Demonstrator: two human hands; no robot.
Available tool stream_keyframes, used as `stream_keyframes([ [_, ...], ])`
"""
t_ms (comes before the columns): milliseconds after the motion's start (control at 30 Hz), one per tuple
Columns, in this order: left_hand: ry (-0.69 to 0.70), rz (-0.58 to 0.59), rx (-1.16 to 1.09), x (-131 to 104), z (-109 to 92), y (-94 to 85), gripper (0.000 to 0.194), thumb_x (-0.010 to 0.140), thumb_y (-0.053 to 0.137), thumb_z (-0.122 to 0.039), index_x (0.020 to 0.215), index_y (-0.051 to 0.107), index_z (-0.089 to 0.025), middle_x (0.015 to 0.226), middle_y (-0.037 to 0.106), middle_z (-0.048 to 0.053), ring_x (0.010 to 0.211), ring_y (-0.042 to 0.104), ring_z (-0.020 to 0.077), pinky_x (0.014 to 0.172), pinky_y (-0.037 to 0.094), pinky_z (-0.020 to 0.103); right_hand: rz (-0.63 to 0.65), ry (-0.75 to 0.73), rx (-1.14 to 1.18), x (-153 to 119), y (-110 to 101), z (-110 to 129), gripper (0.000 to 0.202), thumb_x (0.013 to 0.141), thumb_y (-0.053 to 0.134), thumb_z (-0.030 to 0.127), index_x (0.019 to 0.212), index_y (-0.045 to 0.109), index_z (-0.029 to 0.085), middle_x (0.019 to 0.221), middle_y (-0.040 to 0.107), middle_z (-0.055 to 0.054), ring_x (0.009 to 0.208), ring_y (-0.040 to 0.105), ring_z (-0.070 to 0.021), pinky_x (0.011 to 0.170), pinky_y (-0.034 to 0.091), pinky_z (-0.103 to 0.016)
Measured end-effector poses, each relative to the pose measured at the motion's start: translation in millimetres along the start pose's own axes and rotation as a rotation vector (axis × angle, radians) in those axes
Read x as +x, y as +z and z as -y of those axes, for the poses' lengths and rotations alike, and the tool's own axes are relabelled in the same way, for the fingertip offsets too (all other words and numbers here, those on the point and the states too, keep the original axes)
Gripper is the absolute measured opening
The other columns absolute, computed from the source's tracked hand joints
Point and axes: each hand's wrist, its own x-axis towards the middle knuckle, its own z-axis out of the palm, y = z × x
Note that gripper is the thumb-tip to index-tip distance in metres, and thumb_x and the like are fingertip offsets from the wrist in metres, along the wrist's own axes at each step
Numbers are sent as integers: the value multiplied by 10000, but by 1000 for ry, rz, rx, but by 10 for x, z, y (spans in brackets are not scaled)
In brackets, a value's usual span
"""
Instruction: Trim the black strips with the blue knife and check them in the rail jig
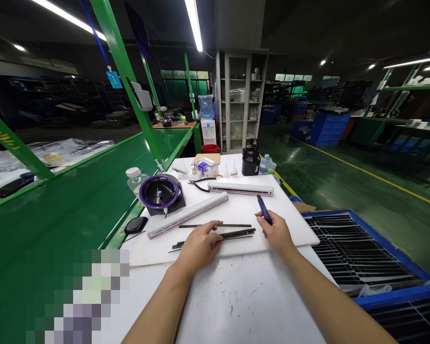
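My left hand rests on the foam sheet with its fingers curled over several thin black strips. Another black strip lies just beyond my fingertips. In my right hand is a blue utility knife, its dark tip pointing up and away from me; whether the blade is out is too small to tell. Two white model train cars stand past my hands: one train car lies slantwise on the left, the other train car runs crosswise farther back.
On the white foam sheet lie black-handled pliers. Behind are a black kettle-like flask and small bottles. A round purple-rimmed black fan stands left. Blue crates of black strips sit at the right.
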Motion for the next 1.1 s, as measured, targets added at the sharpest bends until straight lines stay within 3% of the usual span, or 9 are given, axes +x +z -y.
stream_keyframes([
  [200, 21, 21, -32, -9, -95, -16, 155, 837, 580, -214, 873, 719, -271, 1327, 540, 27, 1141, 543, 262, 949, 475, 463, 13, -1, 10, -7, 2, 38, 365, 921, 647, 486, 962, 616, 125, 595, 437, 44, 473, 465, -128, 430, 387, -187],
  [467, 5, -15, -56, 2, -142, 19, 129, 835, 602, -204, 817, 717, -261, 1262, 582, 28, 1137, 537, 253, 944, 492, 448, 16, 20, 64, -19, 11, 84, 326, 900, 684, 439, 944, 622, 122, 607, 446, 42, 475, 459, -119, 428, 379, -175],
  [600, 47, -121, -57, 11, -131, 37, 119, 805, 602, -159, 784, 694, -232, 1228, 615, 25, 1070, 589, 244, 891, 524, 418, 39, 54, 150, -17, 16, 82, 312, 873, 722, 404, 938, 628, 113, 602, 454, 40, 445, 434, -108, 391, 342, -158],
  [800, 103, -341, -41, -12, -195, -138, 113, 865, 547, -173, 865, 657, -201, 1159, 657, 52, 670, 645, 125, 586, 526, 270, 92, 110, 440, -64, 23, 268, 366, 822, 710, 438, 959, 648, 104, 528, 406, 43, 402, 366, -106, 373, 306, -177],
  [933, 203, -478, 8, -24, -327, -261, 121, 840, 578, -134, 932, 634, -190, 1132, 669, 79, 664, 645, 129, 586, 516, 264, 151, 160, 644, -170, 86, 497, 386, 774, 716, 423, 994, 670, 109, 621, 467, 6, 393, 328, -83, 353, 269, -175],
  [1100, 223, -503, 35, -25, -356, -247, 145, 839, 577, -126, 963, 616, -190, 1137, 667, 94, 648, 638, 134, 571, 509, 273, 180, 242, 799, -247, 158, 587, 327, 702, 765, 352, 917, 676, 122, 617, 463, 9, 380, 266, -61, 342, 244, -160],
])
